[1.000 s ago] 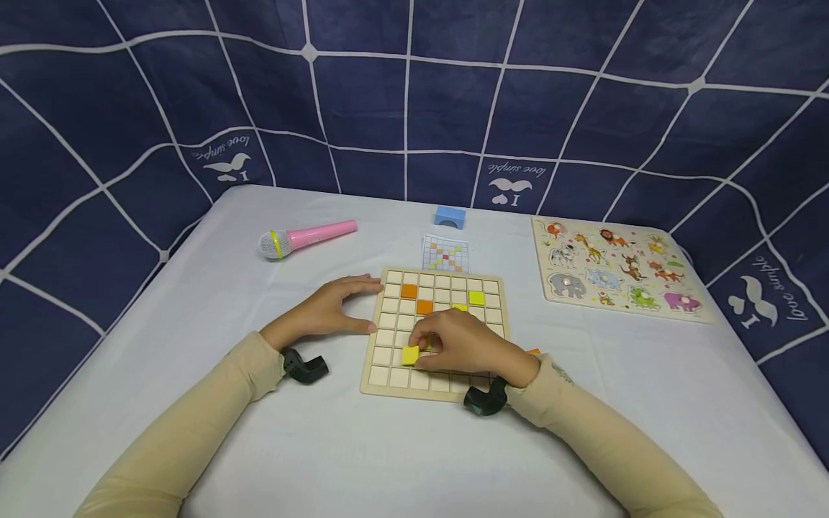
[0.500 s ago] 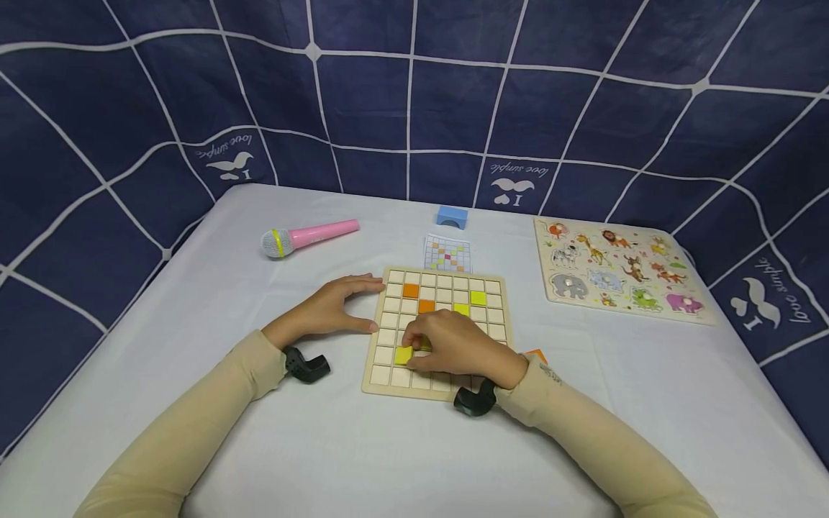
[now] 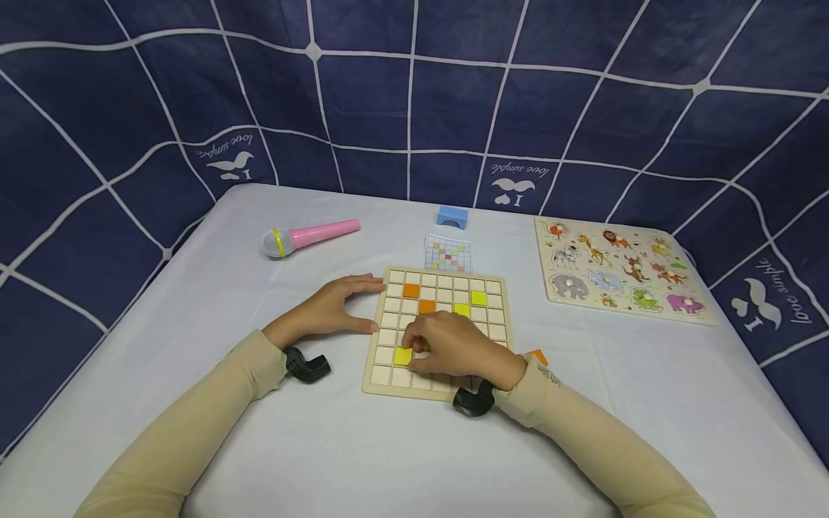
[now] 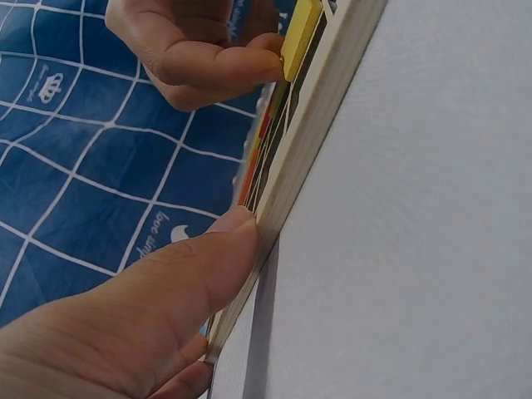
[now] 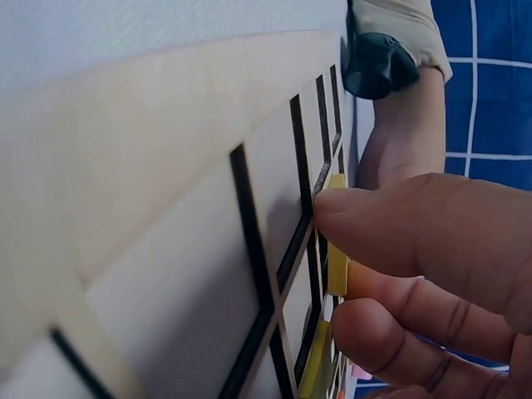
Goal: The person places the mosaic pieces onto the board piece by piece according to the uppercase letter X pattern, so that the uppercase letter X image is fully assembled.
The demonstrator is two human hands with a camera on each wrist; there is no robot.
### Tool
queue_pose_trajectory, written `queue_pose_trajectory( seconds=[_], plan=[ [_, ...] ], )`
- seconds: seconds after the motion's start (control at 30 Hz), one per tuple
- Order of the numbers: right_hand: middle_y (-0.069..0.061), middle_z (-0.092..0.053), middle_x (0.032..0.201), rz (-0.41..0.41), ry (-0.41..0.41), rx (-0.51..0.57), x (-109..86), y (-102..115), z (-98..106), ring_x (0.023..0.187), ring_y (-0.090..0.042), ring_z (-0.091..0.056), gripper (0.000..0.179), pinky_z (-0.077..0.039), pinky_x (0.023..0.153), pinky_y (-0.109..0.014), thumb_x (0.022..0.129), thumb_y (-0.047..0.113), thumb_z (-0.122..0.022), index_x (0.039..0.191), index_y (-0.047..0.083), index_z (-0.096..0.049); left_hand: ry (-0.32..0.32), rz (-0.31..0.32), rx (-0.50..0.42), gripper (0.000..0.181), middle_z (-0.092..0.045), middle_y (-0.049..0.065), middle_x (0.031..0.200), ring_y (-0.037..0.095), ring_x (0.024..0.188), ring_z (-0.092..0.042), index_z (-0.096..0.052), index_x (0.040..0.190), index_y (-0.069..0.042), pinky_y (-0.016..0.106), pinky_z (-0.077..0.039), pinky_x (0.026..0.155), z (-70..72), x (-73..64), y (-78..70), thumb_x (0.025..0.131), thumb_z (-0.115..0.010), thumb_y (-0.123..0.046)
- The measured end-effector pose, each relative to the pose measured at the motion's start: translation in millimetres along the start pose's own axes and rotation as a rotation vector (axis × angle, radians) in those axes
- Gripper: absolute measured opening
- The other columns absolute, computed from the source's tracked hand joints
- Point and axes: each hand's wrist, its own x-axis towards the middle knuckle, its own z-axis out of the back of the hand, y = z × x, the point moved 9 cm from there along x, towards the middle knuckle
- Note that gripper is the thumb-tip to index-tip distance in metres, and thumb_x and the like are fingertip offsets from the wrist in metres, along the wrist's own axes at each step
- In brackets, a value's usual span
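A square wooden grid board (image 3: 404,393) lies on the white tablecloth. My right hand (image 3: 456,347) is over its lower middle, thumb and fingers pinching a yellow square tile (image 3: 402,356) at a cell in the lower left. In the right wrist view that yellow tile (image 5: 337,270) stands slightly proud of the grid. Along the board's left edge rests my left hand (image 3: 327,309), thumb and fingers spread and touching the rim. Orange tiles (image 3: 411,291) sit in the upper left cells, yellow tiles (image 3: 478,298) in the upper right. My right hand hides the board's centre.
Behind the board lies a printed pattern card (image 3: 449,253), with a blue arched block (image 3: 452,217) beyond it. A pink toy microphone (image 3: 311,237) is at back left, an animal puzzle board (image 3: 622,270) at right. Orange pieces (image 3: 537,356) show beside my right wrist.
My right hand has shifted slightly left with the yellow tile, which now lies flatter over its cell. My left hand stays at the board's edge.
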Motion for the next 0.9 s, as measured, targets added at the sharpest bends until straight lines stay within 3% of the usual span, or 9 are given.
queue_pose_trajectory(
  seconds=[0.37,0.67,0.9],
  plan=[
    [0.010,-0.065,0.085,-0.002,-0.008,0.047,-10.7,-7.6,10.1,0.076,-0.006,-0.053,0.016,-0.046,0.070,-0.025,0.088,0.018,-0.090,0.100,0.016,-0.079,0.000,-0.002,-0.004,0.080,-0.050,0.013,0.166,0.037,0.161,-0.032,-0.059,0.154,-0.005,0.061,-0.021,0.131,0.1,-0.2,0.0,0.086,-0.094,-0.029],
    [0.011,-0.061,0.083,0.073,-0.050,0.225,-33.3,-31.2,24.0,0.069,-0.005,-0.050,0.009,-0.044,0.063,-0.022,0.093,0.007,-0.083,0.100,0.009,-0.078,-0.007,0.000,0.000,0.081,-0.050,0.013,0.165,0.037,0.161,-0.032,-0.060,0.154,-0.004,0.061,-0.021,0.131,0.1,-0.2,-1.1,0.086,-0.095,-0.029],
    [0.007,-0.066,0.089,0.032,-0.081,0.348,-56.1,-60.5,36.6,0.075,-0.011,-0.054,0.009,-0.046,0.066,-0.023,0.096,0.007,-0.082,0.105,0.008,-0.081,-0.009,-0.004,0.000,0.080,-0.051,0.014,0.164,0.038,0.160,-0.032,-0.060,0.153,-0.003,0.061,-0.021,0.131,0.2,-0.8,-2.2,0.085,-0.095,-0.028]
  ],
)
